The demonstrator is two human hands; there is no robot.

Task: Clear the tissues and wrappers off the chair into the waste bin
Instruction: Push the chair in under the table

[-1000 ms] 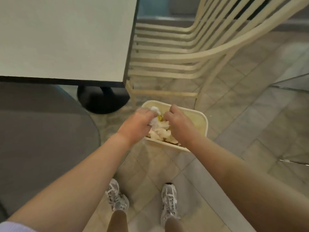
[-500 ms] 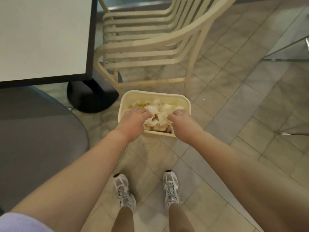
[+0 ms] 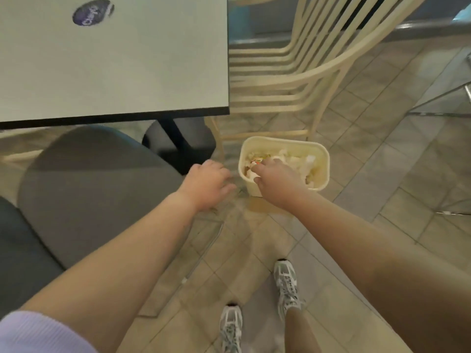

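Tiled floor (image 3: 382,174), one white tabletop (image 3: 114,67) with a dark oval sticker (image 3: 93,12), one cream slatted chair (image 3: 305,72) — one waste bin (image 3: 322,151) beside it holds crumpled tissues (image 3: 300,161) (count unclear). Left hand (image 3: 207,186) hangs loose, empty; right hand (image 3: 276,183) over bin, grip hidden — cannot tell. Two sneakers (image 3: 286,284).

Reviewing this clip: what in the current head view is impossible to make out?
- Right hand: its fingertips are hidden by its own back, so any grip is unclear.
- Waste bin: the near contents are covered by that hand.
- Table: the blue label is too blurred to read.
- Left hand: motion-blurred.
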